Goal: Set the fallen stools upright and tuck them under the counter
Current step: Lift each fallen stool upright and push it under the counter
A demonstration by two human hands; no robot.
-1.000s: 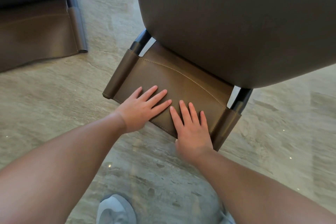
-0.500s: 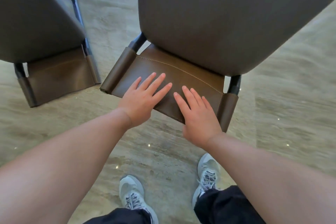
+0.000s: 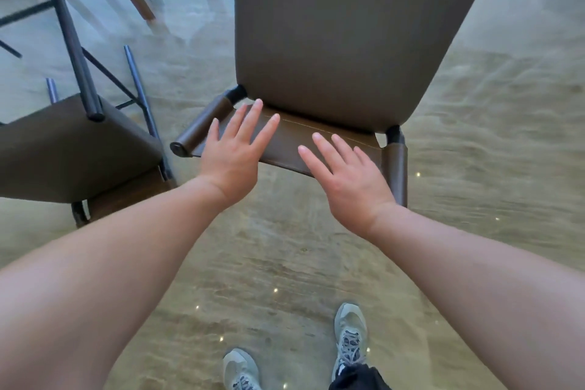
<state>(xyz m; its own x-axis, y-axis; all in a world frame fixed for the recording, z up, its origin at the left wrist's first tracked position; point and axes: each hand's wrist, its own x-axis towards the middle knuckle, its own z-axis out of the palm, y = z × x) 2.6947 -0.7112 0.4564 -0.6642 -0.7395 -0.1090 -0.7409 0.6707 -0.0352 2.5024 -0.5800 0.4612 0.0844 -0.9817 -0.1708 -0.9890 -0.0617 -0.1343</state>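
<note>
Marble floor (image 3: 474,168); second stool (image 3: 79,149) close at left. Brown stool (image 3: 332,41) ahead, its backrest band (image 3: 316,142) under both hands, left hand (image 3: 234,158) and right hand (image 3: 348,180), fingers spread flat, gripping nothing.

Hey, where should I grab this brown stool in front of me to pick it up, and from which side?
Probably by the padded backrest band, from the near side where you stand. It is the closest edge, a flat strip between two posts, and your left hand and right hand already lie open over it. Curl your fingers over its top edge near each post.
</note>
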